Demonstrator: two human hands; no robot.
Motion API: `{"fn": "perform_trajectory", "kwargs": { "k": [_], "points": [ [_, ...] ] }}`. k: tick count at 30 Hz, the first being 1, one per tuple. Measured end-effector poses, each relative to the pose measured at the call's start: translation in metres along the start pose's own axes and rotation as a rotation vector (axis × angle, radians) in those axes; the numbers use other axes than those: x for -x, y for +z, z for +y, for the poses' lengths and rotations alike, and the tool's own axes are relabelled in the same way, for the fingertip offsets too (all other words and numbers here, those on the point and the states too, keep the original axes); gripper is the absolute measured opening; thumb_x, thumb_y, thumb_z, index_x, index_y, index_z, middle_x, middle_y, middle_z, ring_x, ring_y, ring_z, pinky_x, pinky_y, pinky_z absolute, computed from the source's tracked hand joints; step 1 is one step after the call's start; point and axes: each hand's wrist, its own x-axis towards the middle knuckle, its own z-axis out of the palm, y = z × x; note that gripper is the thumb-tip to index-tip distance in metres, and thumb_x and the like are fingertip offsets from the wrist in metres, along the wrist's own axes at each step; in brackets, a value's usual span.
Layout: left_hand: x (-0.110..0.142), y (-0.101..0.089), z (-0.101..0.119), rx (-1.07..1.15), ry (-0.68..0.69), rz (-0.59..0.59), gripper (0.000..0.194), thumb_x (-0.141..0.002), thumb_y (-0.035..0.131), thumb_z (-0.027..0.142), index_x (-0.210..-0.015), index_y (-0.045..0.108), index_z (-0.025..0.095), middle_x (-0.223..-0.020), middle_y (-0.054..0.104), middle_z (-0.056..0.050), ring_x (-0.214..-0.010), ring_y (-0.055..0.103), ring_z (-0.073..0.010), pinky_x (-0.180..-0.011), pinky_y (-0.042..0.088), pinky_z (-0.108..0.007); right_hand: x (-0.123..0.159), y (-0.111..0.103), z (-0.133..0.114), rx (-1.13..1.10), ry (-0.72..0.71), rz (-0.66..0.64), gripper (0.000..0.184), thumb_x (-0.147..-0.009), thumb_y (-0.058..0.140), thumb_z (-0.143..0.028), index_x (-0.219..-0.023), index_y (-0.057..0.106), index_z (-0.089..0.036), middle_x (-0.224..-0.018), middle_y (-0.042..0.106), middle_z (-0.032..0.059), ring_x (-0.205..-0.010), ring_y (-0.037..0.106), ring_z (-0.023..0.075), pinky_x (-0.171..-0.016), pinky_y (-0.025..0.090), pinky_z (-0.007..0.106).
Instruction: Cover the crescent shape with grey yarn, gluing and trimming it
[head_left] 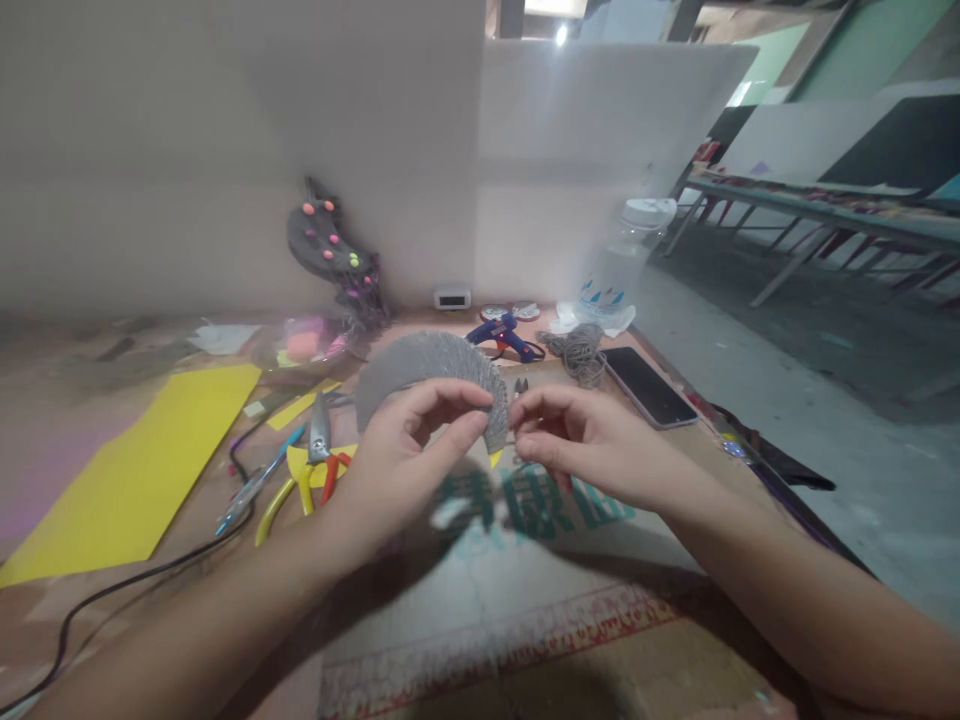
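Observation:
My left hand pinches the right end of a grey crescent-shaped piece, which looks wrapped in yarn. Just across from it, my right hand has thumb and fingers pinched together close to that same end. Whatever the right fingertips may hold is too small to make out. Both hands are over a cardboard sheet printed with green characters and a red band. Behind them lie a blue glue gun and a loose bundle of grey yarn.
Scissors, a pen, a black cable and a yellow sheet lie left. At right are a phone and a plastic bottle. A dotted dark crescent stands against the back panel.

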Motion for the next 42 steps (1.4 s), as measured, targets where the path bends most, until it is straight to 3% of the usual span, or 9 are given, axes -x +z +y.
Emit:
{"fn": "perform_trajectory", "kwargs": {
  "k": [5, 12, 19, 25, 29, 35, 42],
  "points": [
    [-0.0004, -0.0017, 0.0022, -0.024, 0.009, -0.050, 0.015, -0.085, 0.066, 0.034, -0.095, 0.070, 0.024, -0.095, 0.072, -0.004, -0.086, 0.066, -0.0176, -0.079, 0.053, -0.029, -0.0019, -0.0041, -0.0051, 0.228, -0.070, 0.074, 0.014, -0.084, 0.065, -0.028, -0.077, 0.068, -0.016, -0.071, 0.065, -0.0001, -0.062, 0.054, 0.0100, -0.056, 0.043, 0.022],
    [-0.0018, -0.0061, 0.0067, 0.095, -0.019, -0.175, 0.028, -0.074, 0.075, 0.019, -0.101, 0.069, 0.023, -0.092, 0.070, -0.002, -0.086, 0.065, -0.0164, -0.078, 0.053, -0.028, -0.0008, -0.0063, -0.0041, 0.272, -0.093, 0.140, 0.018, -0.084, 0.066, -0.033, -0.078, 0.072, -0.017, -0.070, 0.065, 0.0006, -0.060, 0.052, 0.0108, -0.053, 0.041, 0.023],
    [-0.0025, -0.0042, 0.0081, 0.075, -0.011, -0.151, 0.023, -0.075, 0.074, 0.021, -0.097, 0.069, 0.023, -0.092, 0.070, -0.003, -0.085, 0.065, -0.0168, -0.080, 0.053, -0.029, -0.0005, -0.0075, -0.0061, 0.245, -0.073, 0.107, 0.017, -0.082, 0.066, -0.033, -0.080, 0.073, -0.018, -0.073, 0.066, 0.0008, -0.063, 0.052, 0.0114, -0.055, 0.041, 0.024],
    [-0.0003, -0.0055, 0.0038, 0.000, 0.040, -0.131, 0.025, -0.076, 0.075, 0.029, -0.100, 0.070, 0.025, -0.095, 0.071, -0.004, -0.087, 0.066, -0.0189, -0.080, 0.053, -0.031, -0.0006, -0.0039, -0.0043, 0.139, 0.007, 0.088, 0.023, -0.076, 0.072, -0.040, -0.080, 0.072, -0.017, -0.058, 0.049, -0.0042, -0.052, 0.039, 0.0080, -0.048, 0.030, 0.022],
    [0.0020, -0.0060, 0.0014, -0.058, 0.067, -0.147, 0.023, -0.079, 0.073, 0.031, -0.101, 0.069, 0.027, -0.098, 0.070, -0.003, -0.091, 0.065, -0.0184, -0.083, 0.051, -0.031, -0.0024, -0.0011, -0.0035, 0.057, 0.069, 0.071, 0.026, -0.073, 0.074, -0.041, -0.074, 0.068, -0.016, -0.059, 0.047, -0.0046, -0.053, 0.038, 0.0078, -0.049, 0.029, 0.022],
    [0.0018, -0.0028, 0.0021, 0.056, 0.052, -0.086, 0.018, -0.083, 0.069, 0.031, -0.093, 0.057, 0.023, -0.087, 0.065, 0.001, -0.078, 0.061, -0.0125, -0.069, 0.047, -0.024, -0.0011, -0.0012, -0.0006, -0.005, 0.091, 0.084, 0.026, -0.073, 0.074, -0.042, -0.078, 0.068, -0.017, -0.061, 0.047, -0.0044, -0.055, 0.038, 0.0081, -0.051, 0.029, 0.022],
    [-0.0056, -0.0070, 0.0031, -0.263, 0.060, -0.268, 0.026, -0.088, 0.061, 0.038, -0.071, 0.059, 0.019, -0.070, 0.059, 0.003, -0.071, 0.054, -0.0126, -0.067, 0.041, -0.024, -0.0021, 0.0016, -0.0037, 0.019, 0.051, 0.115, 0.020, -0.076, 0.069, -0.036, -0.075, 0.066, -0.016, -0.059, 0.045, -0.0049, -0.053, 0.036, 0.0077, -0.050, 0.027, 0.022]
  ]
}}
